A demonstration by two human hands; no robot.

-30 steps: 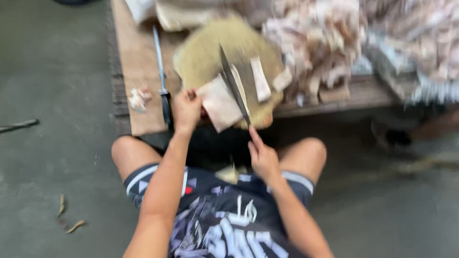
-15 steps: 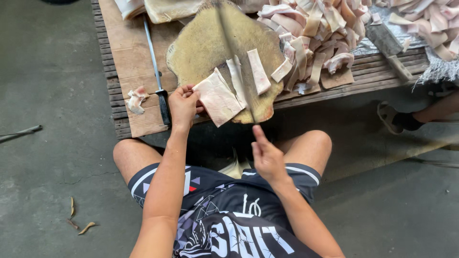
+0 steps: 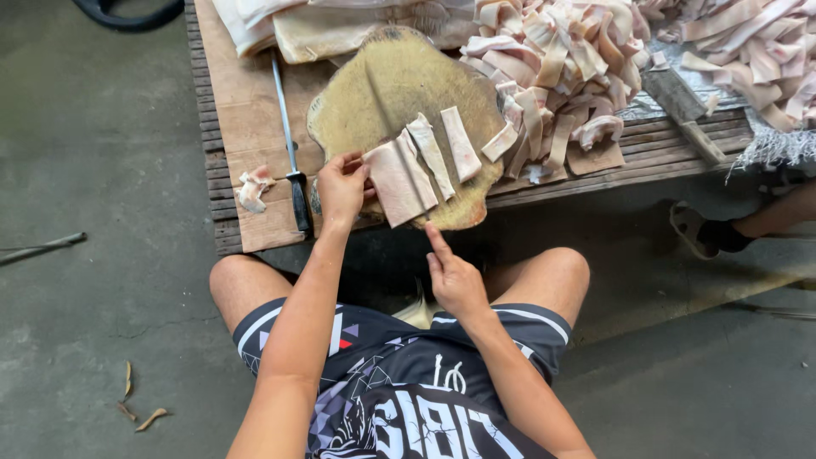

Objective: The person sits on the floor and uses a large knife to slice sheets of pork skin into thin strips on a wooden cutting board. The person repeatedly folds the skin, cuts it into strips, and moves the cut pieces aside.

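My left hand (image 3: 342,189) grips the left edge of a pale slab of pork skin (image 3: 393,185), which lies at the near edge of a round wooden chopping block (image 3: 382,93). To the right of the slab lie a few cut strips (image 3: 461,143). My right hand (image 3: 455,279) is below the block's edge. Its forefinger is stretched forward along a knife (image 3: 399,149), whose thin blade shows as a blurred streak running up across the slab.
The block sits on a low wooden bench (image 3: 246,119). On the bench are a sharpening steel (image 3: 293,166) left of the block, a meat scrap (image 3: 253,187), a heap of cut strips (image 3: 552,76), a cleaver (image 3: 680,106) and large slabs (image 3: 340,25). Another person's sandalled foot (image 3: 705,231) is at the right.
The knife blade has kept moving over the slab and now lies more to the left across it. My left hand has stayed on the slab's edge.
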